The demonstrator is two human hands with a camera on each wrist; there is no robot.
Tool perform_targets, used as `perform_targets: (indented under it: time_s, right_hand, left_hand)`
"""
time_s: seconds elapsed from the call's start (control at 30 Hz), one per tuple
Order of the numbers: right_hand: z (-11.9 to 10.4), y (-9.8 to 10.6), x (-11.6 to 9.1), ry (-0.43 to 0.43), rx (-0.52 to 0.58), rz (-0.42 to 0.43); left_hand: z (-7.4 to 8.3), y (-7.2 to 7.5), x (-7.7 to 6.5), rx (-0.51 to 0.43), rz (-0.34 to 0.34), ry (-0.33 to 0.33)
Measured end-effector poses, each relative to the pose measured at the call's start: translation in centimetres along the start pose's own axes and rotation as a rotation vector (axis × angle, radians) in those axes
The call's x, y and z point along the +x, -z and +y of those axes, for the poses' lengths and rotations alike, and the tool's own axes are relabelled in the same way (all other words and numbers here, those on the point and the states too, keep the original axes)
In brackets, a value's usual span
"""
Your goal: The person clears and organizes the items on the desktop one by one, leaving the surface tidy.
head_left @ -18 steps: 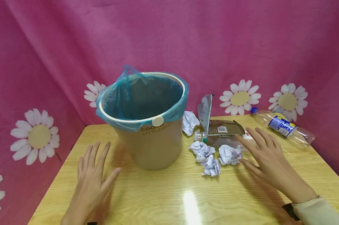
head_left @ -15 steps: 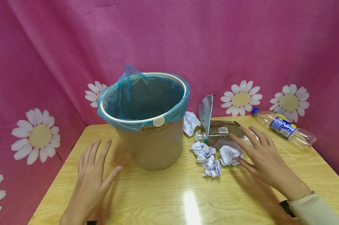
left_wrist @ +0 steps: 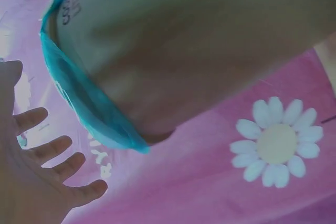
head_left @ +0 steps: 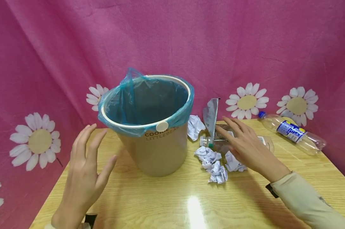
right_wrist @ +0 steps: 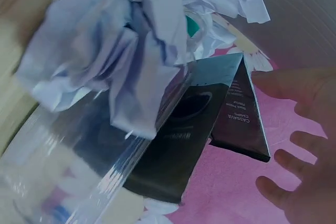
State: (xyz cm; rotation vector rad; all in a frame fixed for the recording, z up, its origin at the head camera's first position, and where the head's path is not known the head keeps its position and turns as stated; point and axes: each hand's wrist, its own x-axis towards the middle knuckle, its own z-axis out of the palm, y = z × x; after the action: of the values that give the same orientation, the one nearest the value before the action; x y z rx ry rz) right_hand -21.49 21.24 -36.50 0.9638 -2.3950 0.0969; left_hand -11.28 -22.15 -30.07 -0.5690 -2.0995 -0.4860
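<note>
My right hand [head_left: 248, 148] hovers over the waste, fingers spread, nearest a folded, dark cassava chips packet [head_left: 210, 115]. In the right wrist view the packet [right_wrist: 184, 140] stands bent beside the hand [right_wrist: 304, 140], with a gap between. Under the hand lies a clear plastic bottle [head_left: 221, 147] with a green ring at its neck, partly hidden. Crumpled white paper balls [head_left: 207, 155] lie just in front. My left hand [head_left: 85, 168] is raised left of a beige bin [head_left: 158, 156], palm toward it, fingers apart and holding nothing. The left wrist view shows the bin [left_wrist: 210, 51] beyond the hand [left_wrist: 31, 161].
A blue liner bag [head_left: 181, 118] is folded over the bin's white rim. At the right back a clear bottle with a blue cap and label [head_left: 291, 130] lies on the wooden table [head_left: 161, 203]. A pink curtain [head_left: 172, 38] with white flowers hangs behind.
My right hand has moved left and farther back, over the clear bottle and close to the chips packet. My left hand has risen slightly. The waste and bin stay put.
</note>
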Motion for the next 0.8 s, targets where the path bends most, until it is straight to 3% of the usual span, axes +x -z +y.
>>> perform_targets:
  time_s: [0.37, 0.6, 0.8]
  right_hand:
    - [-0.4, -1.8, 2.5, -0.044, 0.035, -0.063]
    - [0.0, -2.4, 2.1, -0.065, 0.036, -0.083]
    - [1.1, -2.8, 1.7, -0.121, 0.068, -0.071]
  left_hand:
    - [1.7, -1.6, 2.9, -0.067, -0.002, 0.005]
    - [1.6, -2.6, 3.2, -0.069, -0.014, -0.027]
    - [1.2, -3.0, 3.0, -0.051, -0.080, -0.046]
